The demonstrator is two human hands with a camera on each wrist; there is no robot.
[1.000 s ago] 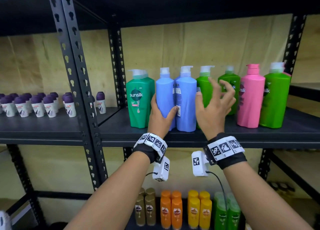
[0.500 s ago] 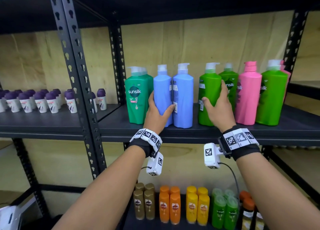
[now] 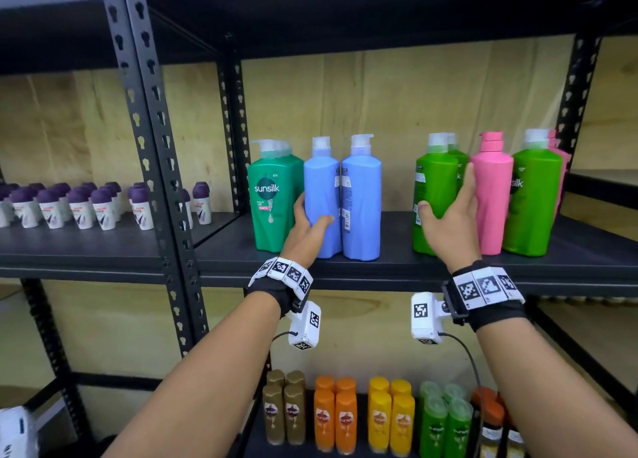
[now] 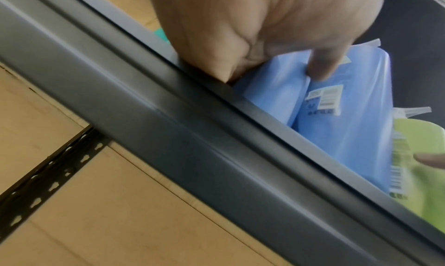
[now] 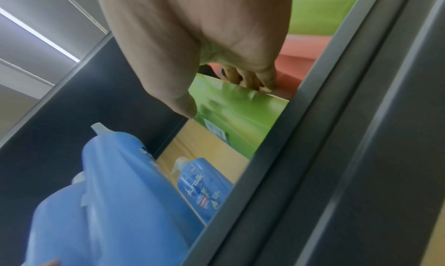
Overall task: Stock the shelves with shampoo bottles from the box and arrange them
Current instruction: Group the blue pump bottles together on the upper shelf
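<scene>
Large pump bottles stand in a row on the dark middle shelf (image 3: 397, 247): a teal bottle (image 3: 272, 202), two blue bottles (image 3: 362, 198), light green bottles, a pink bottle (image 3: 493, 195) and another green one (image 3: 531, 202). My left hand (image 3: 310, 212) grips the left blue bottle (image 3: 321, 188) low down, its thumb (image 4: 320, 68) on the front. My right hand (image 3: 445, 198) grips the front light green bottle (image 3: 431, 181), with its thumb on the left side and its fingers (image 5: 248, 81) wedged against the pink bottle (image 5: 301, 47). No box is in view.
A gap of bare shelf separates the blue and green bottles. Small purple-capped bottles (image 3: 79, 205) fill the shelf to the left, past a black upright post (image 3: 155, 147). The lower shelf holds small brown, orange (image 3: 335, 419), yellow and green bottles.
My right hand went from open to gripping the light green bottle and slid it right against the pink one, opening a gap. My left hand stayed on the blue bottle.
</scene>
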